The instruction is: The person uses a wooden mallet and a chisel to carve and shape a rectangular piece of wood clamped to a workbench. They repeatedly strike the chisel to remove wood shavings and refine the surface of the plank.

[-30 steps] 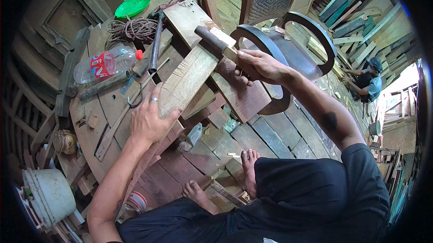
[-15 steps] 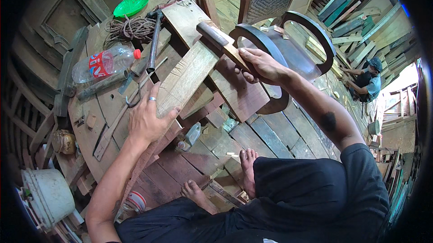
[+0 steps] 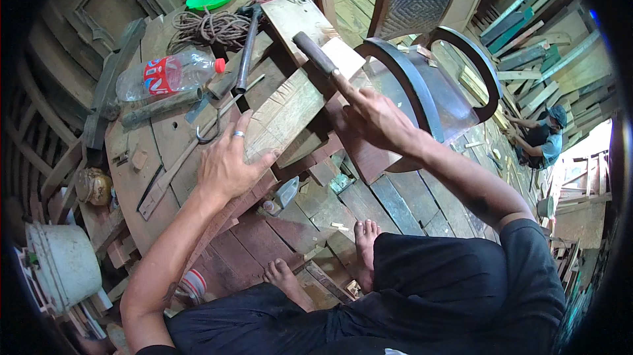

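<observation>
By the desk (image 3: 148,132) | pale board (image 3: 280,118) had cuts; I couldn't tell what was left | left hand (image 3: 227,165) spread on it | right hand (image 3: 377,116) gripped dark tool (image 3: 312,52)

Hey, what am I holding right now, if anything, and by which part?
Your right hand holds a dark tool by its near end. Your left hand rests at the near end of the pale board; any grip there is unclear.

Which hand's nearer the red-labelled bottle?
Left. Left hand, on the pale board, is right and this side of the bottle; right hand, holding the tool, is farther right.
</observation>
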Available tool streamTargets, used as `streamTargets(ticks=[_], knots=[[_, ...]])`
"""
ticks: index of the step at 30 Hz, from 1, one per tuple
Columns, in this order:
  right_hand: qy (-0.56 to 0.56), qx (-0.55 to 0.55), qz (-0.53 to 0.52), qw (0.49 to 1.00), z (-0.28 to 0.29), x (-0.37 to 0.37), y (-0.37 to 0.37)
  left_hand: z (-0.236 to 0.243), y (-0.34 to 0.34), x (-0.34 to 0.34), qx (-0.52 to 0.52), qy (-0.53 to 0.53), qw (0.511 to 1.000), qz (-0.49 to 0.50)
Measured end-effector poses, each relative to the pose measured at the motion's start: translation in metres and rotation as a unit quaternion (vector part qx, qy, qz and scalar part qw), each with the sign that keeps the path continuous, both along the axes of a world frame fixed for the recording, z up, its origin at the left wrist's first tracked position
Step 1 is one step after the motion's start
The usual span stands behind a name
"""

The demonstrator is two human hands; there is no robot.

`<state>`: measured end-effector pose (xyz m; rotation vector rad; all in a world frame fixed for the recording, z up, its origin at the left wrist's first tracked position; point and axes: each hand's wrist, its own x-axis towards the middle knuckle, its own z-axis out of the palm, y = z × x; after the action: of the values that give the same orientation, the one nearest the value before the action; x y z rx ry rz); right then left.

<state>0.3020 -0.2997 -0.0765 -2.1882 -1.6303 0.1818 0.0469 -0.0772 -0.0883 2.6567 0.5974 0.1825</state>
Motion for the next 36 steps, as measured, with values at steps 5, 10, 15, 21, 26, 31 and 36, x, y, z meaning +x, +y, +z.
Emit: streamTargets(ticks=[5, 10, 15, 21, 26, 31, 36], knots=[[-0.103, -0.038, 0.013, 0.994, -0.015, -0.028, -0.009, -0.004, -0.001, 0.002, -0.011, 0.015, 1.000, 0.008], [-0.148, 0.004, 0.028, 0.989, -0.006, 0.008, 0.015, 0.004, -0.004, 0.005, -0.039, 0.028, 0.999, 0.015], [-0.111, -0.001, 0.057, 0.992, -0.006, -0.017, 0.024, -0.002, 0.002, 0.000, -0.029, 0.016, 0.999, 0.007], [-0.146, -0.029, 0.064, 0.987, 0.000, -0.024, 0.014, 0.003, -0.002, 0.001, -0.029, 0.022, 0.999, 0.012], [-0.066, -0.014, 0.065, 0.996, -0.017, -0.021, 0.019, -0.005, 0.001, -0.003, -0.022, 0.009, 1.000, 0.012], [-0.113, -0.007, 0.081, 0.990, -0.013, -0.028, -0.022, 0.003, -0.003, 0.003, -0.028, 0.018, 0.999, 0.004], [-0.101, 0.000, 0.030, 0.994, -0.012, 0.016, 0.027, -0.006, 0.001, 0.001, -0.024, 0.019, 0.999, 0.017]])
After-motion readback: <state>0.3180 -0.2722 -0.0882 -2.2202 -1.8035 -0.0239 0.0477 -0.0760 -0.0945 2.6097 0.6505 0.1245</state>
